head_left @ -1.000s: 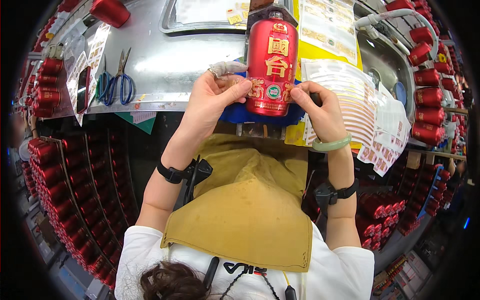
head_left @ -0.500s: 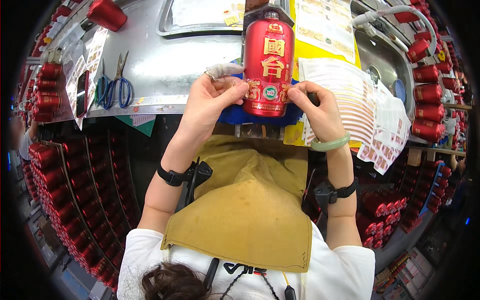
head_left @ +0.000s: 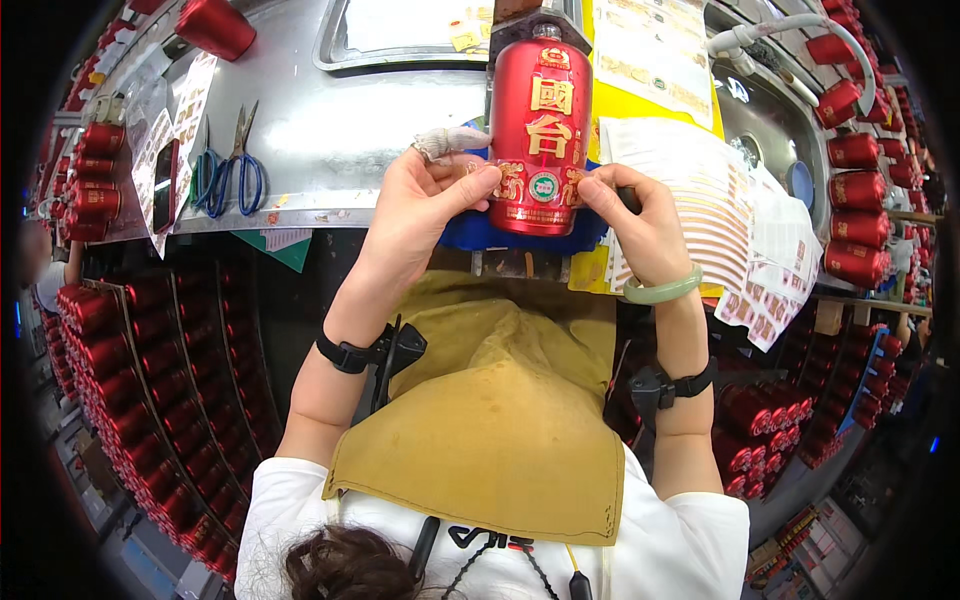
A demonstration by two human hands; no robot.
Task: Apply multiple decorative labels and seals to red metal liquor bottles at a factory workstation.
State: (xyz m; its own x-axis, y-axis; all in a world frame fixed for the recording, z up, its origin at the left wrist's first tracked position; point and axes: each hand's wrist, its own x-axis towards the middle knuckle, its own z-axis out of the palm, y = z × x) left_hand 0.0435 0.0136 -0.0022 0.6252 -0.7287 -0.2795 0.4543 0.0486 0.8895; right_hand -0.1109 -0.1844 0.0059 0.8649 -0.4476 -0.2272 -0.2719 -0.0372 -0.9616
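Note:
A red bottle [head_left: 541, 100] with gold characters and a dark cap lies on a blue cloth [head_left: 465, 234] in front of me. Across its lower part runs a clear decal strip [head_left: 543, 187] with gold ornaments and a round green emblem. My left hand [head_left: 425, 200] pinches the strip's left end between thumb and fingers; white wrapping covers one fingertip. At the bottle's right side my right hand [head_left: 645, 225] has its thumb on the strip's other end, the remaining fingers curled. A small dark object [head_left: 628, 198] shows by the right fingers; its kind cannot be told.
Decal sheets [head_left: 690, 200] lie on a yellow board to the right, beside a sink [head_left: 760, 110] with a pale hose. Scissors [head_left: 238, 170], a phone [head_left: 165, 185] and a red container [head_left: 215, 28] are at left, a metal tray [head_left: 335, 50] behind. Red bottles fill racks [head_left: 150, 370] on both sides.
The bottle and both hands sit very slightly further right in the picture. Both hands keep the same grip on the decal strip.

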